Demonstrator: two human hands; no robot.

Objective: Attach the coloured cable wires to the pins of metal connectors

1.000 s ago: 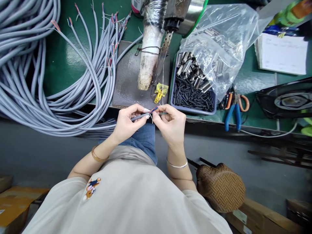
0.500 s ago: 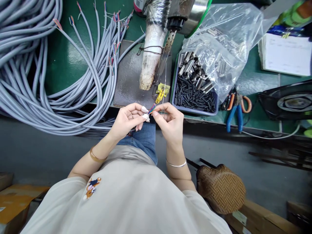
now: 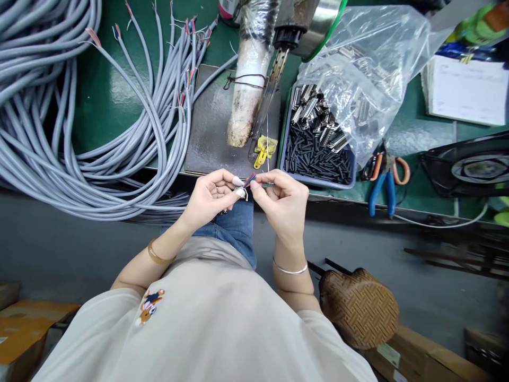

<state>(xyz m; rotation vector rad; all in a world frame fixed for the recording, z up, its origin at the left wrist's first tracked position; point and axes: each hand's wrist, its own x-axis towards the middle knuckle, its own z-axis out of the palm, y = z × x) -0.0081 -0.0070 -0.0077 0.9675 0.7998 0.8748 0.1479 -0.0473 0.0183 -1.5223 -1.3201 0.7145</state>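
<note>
Thin coloured wires (image 3: 249, 181) fan out between my two hands, just off the bench's front edge. My left hand (image 3: 210, 196) is closed, its thumb and index finger pinching the bundle from the left. From the right, my right hand (image 3: 283, 201) pinches the wires' free ends between thumb and index finger. A short white strand hangs below the left fingertips. Just beyond the hands, a small yellow clip (image 3: 261, 155) sits on the dark mat (image 3: 210, 127). Grey cables (image 3: 159, 132) with stripped, coloured ends lie to the left.
A bin (image 3: 318, 180) of black tubes and metal connectors, partly under a plastic bag (image 3: 374, 69), stands to the right. Beside it lie blue-handled pliers (image 3: 384, 185). A soldering iron (image 3: 272, 85) and a white wrapped tube (image 3: 248, 90) hang over the mat. A stool (image 3: 360, 307) stands behind right.
My right hand has shifted slightly to the right, and the wires between the hands are tilted differently. The left hand stays nearly in place, still pinching.
</note>
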